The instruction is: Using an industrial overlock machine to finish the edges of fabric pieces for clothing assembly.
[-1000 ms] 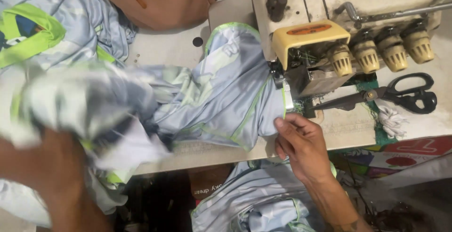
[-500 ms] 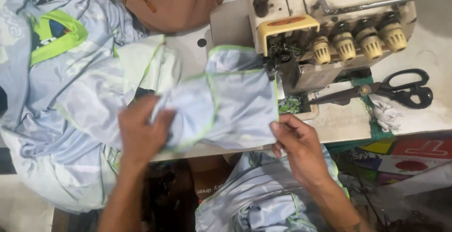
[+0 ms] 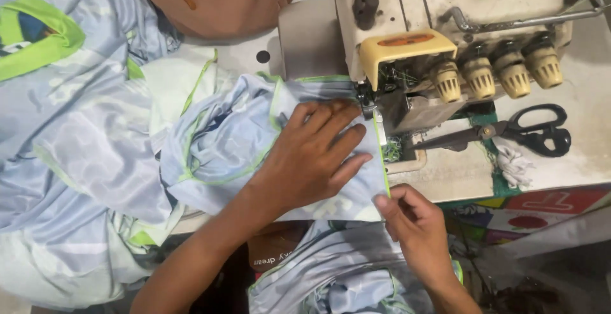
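Flat and spread, the left hand (image 3: 312, 155) presses palm-down on the pale blue-grey fabric piece with lime-green edging (image 3: 235, 142), its fingers aimed toward one o'clock at the needle area; it clasps nothing, only pins the cloth to the table. At five o'clock from it, the right hand (image 3: 414, 225) pinches the near green-trimmed edge of that same piece between thumb and fingers, just at the table's front rim.

Across the whole nine o'clock side lies a heap of matching pale blue-grey garments with lime-green bands (image 3: 70, 135), touching the held piece. At twelve to two o'clock stands the cream-coloured overlock sewing machine (image 3: 439, 8) with a yellow front cover and a row of ribbed beige tension knobs; the held fabric's far edge sits right at its presser foot. Beneath everything runs the white worn sewing table (image 3: 592, 135). At eleven o'clock rests a brown leather bag (image 3: 223, 2), just beside the machine. At six o'clock, below the table edge, more pale blue fabric (image 3: 331, 269) hangs in folds. At three o'clock lie black-handled scissors (image 3: 509, 132), blades pointing toward the machine, well apart from both hands, with a small wad of white thread scraps (image 3: 512, 164) just beneath them.
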